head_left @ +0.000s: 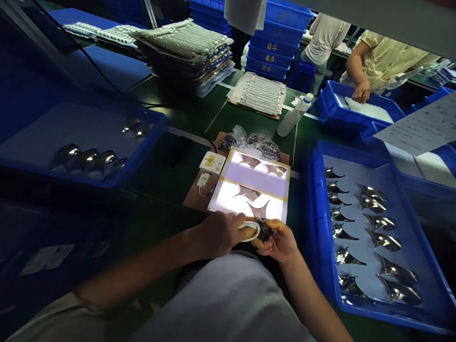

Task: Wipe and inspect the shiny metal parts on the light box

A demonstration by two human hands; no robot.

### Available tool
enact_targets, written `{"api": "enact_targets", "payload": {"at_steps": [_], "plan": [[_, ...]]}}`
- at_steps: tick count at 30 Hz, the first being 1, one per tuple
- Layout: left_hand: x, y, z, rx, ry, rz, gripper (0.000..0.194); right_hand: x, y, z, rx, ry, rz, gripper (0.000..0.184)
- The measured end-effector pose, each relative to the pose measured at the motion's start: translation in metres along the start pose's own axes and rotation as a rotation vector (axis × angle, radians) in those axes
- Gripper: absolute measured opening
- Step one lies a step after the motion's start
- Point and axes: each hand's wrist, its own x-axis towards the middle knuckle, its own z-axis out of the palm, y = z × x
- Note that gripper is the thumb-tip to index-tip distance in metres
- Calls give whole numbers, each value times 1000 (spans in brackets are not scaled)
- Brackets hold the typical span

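Note:
My right hand (282, 243), with yellow finger cots on the fingertips, is closed on a dark, shiny curved piece (264, 231) with pointed corners. One pointed end of this piece stands out against a lit white panel (221, 202). Beside it, my left hand (218, 233) is closed round a white looped strip (253, 226), which touches or nearly touches the piece; its material is unclear. Beyond both hands, printed outlines of curved pointed shapes (277, 170) show on the glowing panel, which has yellow tape along its edges.
On the right, a blue tray (318, 228) holds rows of shiny curved pieces (383, 222). A blue tray (119, 178) at left carries several more. Behind the panel lie clear plastic bags (249, 142), a bottle (294, 116) and stacked white sheets (261, 95). Another person's hand (362, 90) reaches into a bin.

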Motion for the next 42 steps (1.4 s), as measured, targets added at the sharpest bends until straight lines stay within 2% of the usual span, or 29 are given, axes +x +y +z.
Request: {"api": "enact_targets", "payload": {"at_steps": [2,4,7,8,10,12,16,20,24,27,31,36,39,42], "plan": [[-13,-6,-4,9,107,-114,24,0,-4,5,-171,80,-65,48],[-30,-13,-8,4,210,-256,35,2,-8,10,-492,242,-160,41],[-58,-18,-8,-42,322,-458,52,11,-10,17,-1241,552,-269,34],[-67,-18,-5,-55,353,-512,53,16,-10,19,-1490,633,-283,38],[-80,-15,4,-78,387,-596,51,29,-9,22,-1856,711,-276,52],[-87,-9,14,-110,378,-650,48,42,-7,25,-2033,712,-247,57],[-87,-2,28,-163,348,-676,50,64,-3,27,-2127,756,-179,45],[-83,-5,32,-165,329,-659,55,70,-1,23,-2102,805,-189,43],[-83,-10,35,-141,330,-648,52,55,1,13,-1952,857,-273,40],[-83,-12,39,-168,323,-650,49,37,3,5,-1680,919,-353,42],[-82,-10,44,-192,317,-659,51,25,7,-6,-1142,931,-325,54],[-79,-9,43,-147,324,-667,46,48,6,-16,-599,875,-287,68],[-77,-7,38,-71,330,-642,43,70,5,-11,-382,934,-313,61],[-82,-7,39,54,420,-568,43,86,-1,-2,-295,940,-370,52]]}}
